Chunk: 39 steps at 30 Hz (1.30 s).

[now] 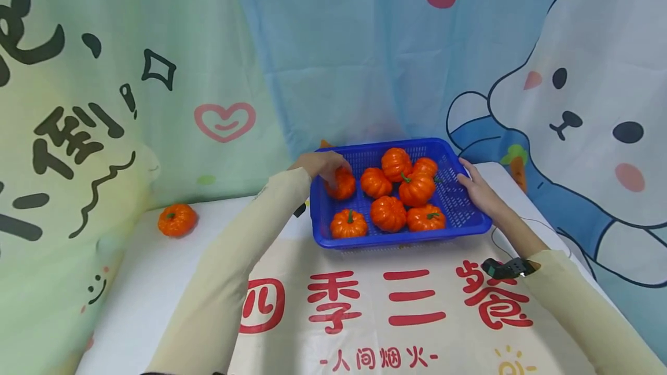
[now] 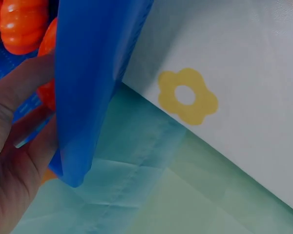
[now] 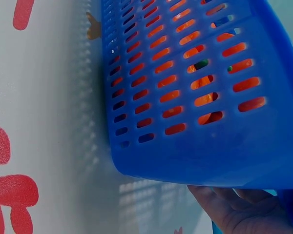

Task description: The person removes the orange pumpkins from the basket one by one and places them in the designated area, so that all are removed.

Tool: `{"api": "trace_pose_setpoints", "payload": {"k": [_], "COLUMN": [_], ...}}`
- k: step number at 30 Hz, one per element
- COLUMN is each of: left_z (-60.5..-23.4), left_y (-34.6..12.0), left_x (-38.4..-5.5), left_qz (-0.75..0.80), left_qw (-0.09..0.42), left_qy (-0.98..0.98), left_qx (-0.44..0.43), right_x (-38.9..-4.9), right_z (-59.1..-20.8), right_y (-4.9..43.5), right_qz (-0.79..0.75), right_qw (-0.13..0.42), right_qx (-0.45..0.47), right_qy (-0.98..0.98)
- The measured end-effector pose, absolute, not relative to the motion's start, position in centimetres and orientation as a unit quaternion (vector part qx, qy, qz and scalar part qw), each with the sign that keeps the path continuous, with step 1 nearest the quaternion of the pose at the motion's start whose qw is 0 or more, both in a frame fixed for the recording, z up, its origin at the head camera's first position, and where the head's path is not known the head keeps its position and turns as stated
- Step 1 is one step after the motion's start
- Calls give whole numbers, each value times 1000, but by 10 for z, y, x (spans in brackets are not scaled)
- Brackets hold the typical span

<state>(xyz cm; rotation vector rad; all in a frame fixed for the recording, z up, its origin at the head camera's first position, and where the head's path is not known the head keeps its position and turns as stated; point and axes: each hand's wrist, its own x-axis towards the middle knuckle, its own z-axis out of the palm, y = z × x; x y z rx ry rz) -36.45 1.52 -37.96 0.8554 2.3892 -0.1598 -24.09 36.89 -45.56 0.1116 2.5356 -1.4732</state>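
"Curtain (image 1: 344, 45) is hanging beyond the table (image 1: 135, 282). Left hand (image 1: 325, 164)?"
"It's pinching a pumpkin (image 1: 344, 185), far left in the blue basket (image 1: 458, 213)."
"Right hand (image 1: 479, 190)?"
"Touching the basket's right side; I can't tell how curled."

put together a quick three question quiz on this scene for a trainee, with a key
1. Fill in, from the head view: the loose pumpkin lies to the ____ of the basket.
2. True or false: the right hand touches the basket's right end.
3. What are the left hand's fingers on? (a) the loose pumpkin (b) a pumpkin inside the basket (c) the right hand

Key: 1. left; 2. true; 3. b
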Motion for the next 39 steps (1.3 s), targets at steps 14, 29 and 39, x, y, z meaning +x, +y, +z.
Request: {"api": "trace_pose_setpoints", "payload": {"k": [14,29,39], "left_z": [-382,-390,-391], "left_y": [15,14,13], "left_x": [-370,-372,-372], "left_qz": [-94,-87,-62], "left_qw": [270,279,294], "left_qy": [887,884,885], "left_qx": [363,364,356], "right_x": [-243,-243,-243], "right_z": [-454,-455,-453], "right_y": [369,370,369], "right_qz": [-493,-500,-502], "right_qw": [94,114,122], "right_qx": [36,49,60], "right_qy": [864,857,854]}}
